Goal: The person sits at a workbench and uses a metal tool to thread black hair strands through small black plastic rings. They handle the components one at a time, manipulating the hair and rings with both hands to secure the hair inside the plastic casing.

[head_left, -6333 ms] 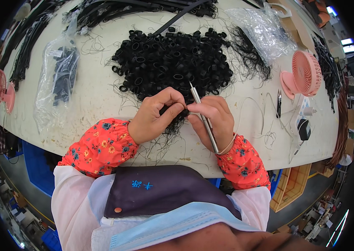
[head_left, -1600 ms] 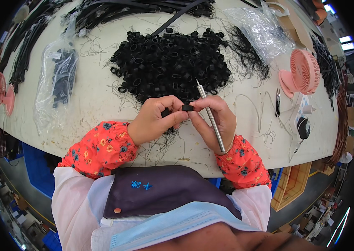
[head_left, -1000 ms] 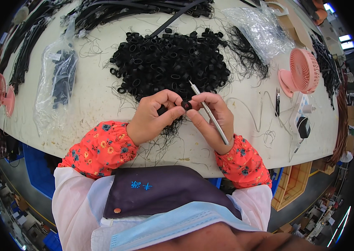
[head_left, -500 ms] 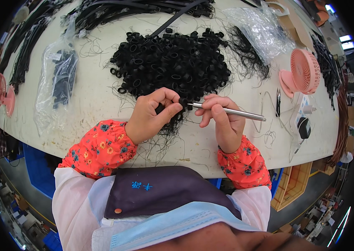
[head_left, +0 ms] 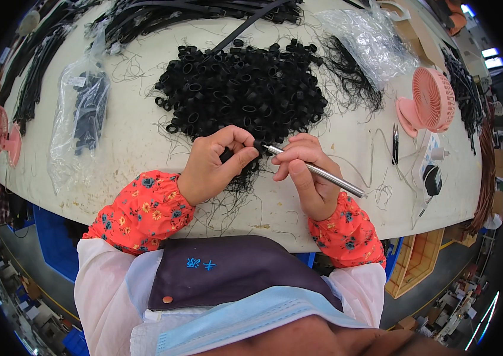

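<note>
My left hand [head_left: 213,161] is closed in a pinch on a small black loop [head_left: 258,144] at the near edge of a big pile of black loops [head_left: 242,89]. Its fingers partly hide that loop. In my right hand [head_left: 317,193] is a slim silver pen-shaped tool [head_left: 337,180], gripped between thumb and fingers. The tool slants down to the right, and its narrow tip points at the pinched loop. Whether the tip touches the loop I cannot tell. Loose black threads [head_left: 236,184] lie below my left hand.
Pink fans [head_left: 434,101] stand at both sides of the white table [head_left: 138,142]. A clear bag [head_left: 67,127] of black parts lies left. Black straps [head_left: 192,15] are heaped at the back. Thread snips [head_left: 394,145], a cable and a power strip [head_left: 428,157] lie right.
The silver tool has tilted more steeply, its rear end swinging down and left. My right hand has shifted slightly down and left; the left hand has barely moved.
</note>
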`<control>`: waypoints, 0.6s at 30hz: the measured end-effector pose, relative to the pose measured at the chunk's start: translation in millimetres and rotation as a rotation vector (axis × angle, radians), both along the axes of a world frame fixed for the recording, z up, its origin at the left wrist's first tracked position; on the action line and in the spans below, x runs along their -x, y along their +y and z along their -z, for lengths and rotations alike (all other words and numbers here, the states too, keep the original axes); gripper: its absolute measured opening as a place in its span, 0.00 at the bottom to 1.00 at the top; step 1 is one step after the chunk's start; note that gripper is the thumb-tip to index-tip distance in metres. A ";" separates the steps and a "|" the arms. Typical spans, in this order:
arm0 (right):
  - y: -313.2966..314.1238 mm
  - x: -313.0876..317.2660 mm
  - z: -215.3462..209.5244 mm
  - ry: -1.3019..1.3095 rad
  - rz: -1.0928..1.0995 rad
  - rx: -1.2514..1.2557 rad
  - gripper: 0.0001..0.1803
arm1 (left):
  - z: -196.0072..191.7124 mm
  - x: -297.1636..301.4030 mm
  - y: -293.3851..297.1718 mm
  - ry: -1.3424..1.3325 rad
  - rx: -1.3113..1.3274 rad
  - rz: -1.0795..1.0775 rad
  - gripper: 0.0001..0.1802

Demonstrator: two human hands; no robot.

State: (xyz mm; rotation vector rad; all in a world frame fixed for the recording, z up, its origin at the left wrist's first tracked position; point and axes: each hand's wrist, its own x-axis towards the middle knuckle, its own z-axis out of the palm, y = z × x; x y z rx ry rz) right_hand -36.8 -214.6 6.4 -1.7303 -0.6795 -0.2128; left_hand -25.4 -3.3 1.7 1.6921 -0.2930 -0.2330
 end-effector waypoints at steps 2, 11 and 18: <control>2.0 -0.6 -0.5 -0.065 0.017 0.029 0.06 | 0.4 0.1 -0.2 -0.003 -0.003 0.001 0.06; 2.3 -0.5 -2.7 -0.078 0.040 0.074 0.05 | 1.5 0.3 -0.4 0.006 0.019 0.001 0.06; 1.8 -1.1 -3.3 -0.108 0.023 0.088 0.05 | 1.9 -0.2 -0.3 0.025 0.029 0.008 0.06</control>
